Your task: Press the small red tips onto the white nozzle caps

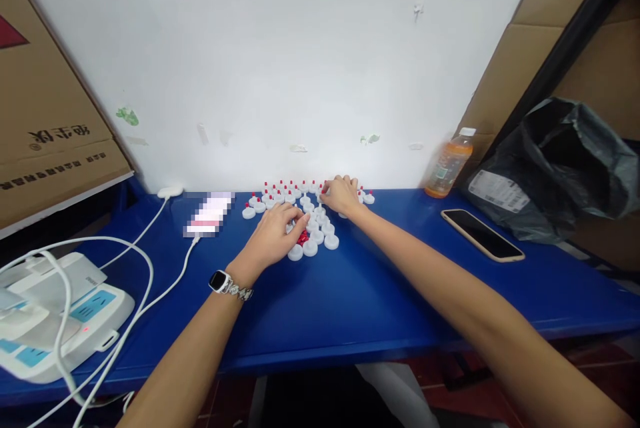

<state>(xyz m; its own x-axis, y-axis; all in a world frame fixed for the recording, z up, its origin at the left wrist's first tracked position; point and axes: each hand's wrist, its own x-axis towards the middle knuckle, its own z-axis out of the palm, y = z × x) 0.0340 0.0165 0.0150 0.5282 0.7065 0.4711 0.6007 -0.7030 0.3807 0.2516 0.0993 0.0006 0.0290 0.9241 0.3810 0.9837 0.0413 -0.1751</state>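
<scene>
Blue desk (pixel 350 295), and dead centre a cluster of white caps (pixel 315 231), flat side down so the red tips stand up and nothing rolls. Left hand (pixel 273 238), watch (pixel 220 281) on the wrist, lies palm down at the cluster's 8 o'clock. Its fingers are loosely curled, tips touching a small heap of red pieces (pixel 303 238); whether it pinches one, I cannot tell. Right hand (pixel 343 193) hunches over the far row at 1 o'clock, fingers bent, grip hidden. Phone (pixel 483 235) at 3 o'clock and bottle (pixel 450 165) at 2 sit well apart, seemingly out of the hands' way.
</scene>
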